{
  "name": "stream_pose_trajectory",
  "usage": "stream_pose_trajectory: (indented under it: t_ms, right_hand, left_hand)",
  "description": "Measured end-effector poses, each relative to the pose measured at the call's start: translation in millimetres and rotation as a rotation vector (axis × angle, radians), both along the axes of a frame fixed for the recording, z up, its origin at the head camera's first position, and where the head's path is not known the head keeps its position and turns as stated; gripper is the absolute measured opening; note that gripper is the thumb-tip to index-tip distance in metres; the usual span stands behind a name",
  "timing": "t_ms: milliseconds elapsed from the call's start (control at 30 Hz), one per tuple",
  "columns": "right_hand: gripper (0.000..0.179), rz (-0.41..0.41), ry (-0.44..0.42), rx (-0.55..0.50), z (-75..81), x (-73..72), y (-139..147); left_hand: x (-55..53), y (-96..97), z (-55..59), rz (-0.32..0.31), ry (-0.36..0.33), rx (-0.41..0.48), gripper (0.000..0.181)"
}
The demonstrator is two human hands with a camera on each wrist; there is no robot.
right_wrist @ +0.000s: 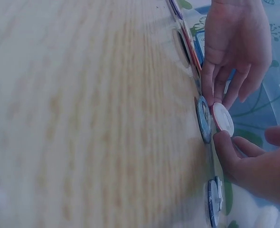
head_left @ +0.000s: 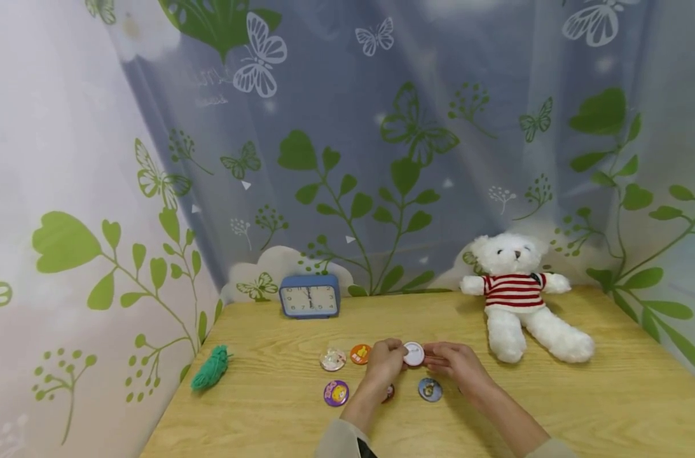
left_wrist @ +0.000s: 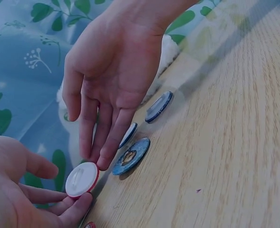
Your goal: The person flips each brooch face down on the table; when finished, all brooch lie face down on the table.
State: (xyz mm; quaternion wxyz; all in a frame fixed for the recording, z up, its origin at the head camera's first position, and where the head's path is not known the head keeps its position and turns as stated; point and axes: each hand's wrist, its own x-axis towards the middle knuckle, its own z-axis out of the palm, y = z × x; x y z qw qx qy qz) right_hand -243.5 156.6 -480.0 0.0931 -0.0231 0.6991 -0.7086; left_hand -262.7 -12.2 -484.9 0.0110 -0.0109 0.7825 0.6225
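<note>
A button badge [head_left: 414,353] with a white pin back turned up and a red rim [left_wrist: 83,179] is held off the table between both hands. My left hand [head_left: 385,364] grips its left edge with the fingertips; the left thumb stands apart from it in the left wrist view. Straight fingers of my right hand [head_left: 460,367] touch the opposite edge. Below the hands lies a blue badge [head_left: 430,389]. A dark red badge [head_left: 389,393] is partly hidden by the left wrist. Left of them lie a pale badge [head_left: 332,360], an orange badge [head_left: 359,353] and a purple badge [head_left: 336,393].
A blue alarm clock [head_left: 309,297] stands at the back of the wooden table [head_left: 255,407]. Green yarn [head_left: 210,369] lies at the left edge. A white teddy bear [head_left: 516,299] in a striped shirt sits at the back right, against a patterned curtain [head_left: 347,127].
</note>
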Motion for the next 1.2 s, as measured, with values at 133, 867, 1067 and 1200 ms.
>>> stream_pose_trajectory:
  t_ms: [133,867,1067,1200]
  right_hand:
    - [0.046,0.004,-0.002,-0.004,-0.1,0.9,0.4]
    - [0.049,0.025,-0.003,-0.005,1.1,1.6,8.3]
    - [0.051,0.056,0.011,0.019,-0.5,0.3,9.5]
    - [0.05,0.048,0.001,0.022,-2.3,0.8,8.0]
  left_hand:
    - [-0.2,0.5,0.0,0.003,0.002,0.025,0.027]
    - [3.6,-0.7,7.2,-0.013,0.072,-0.161,0.022]
    - [3.2,-2.6,7.6,-0.034,0.034,-0.173,0.027]
    - [4.1,-3.7,7.5,-0.04,0.015,-0.167,0.03]
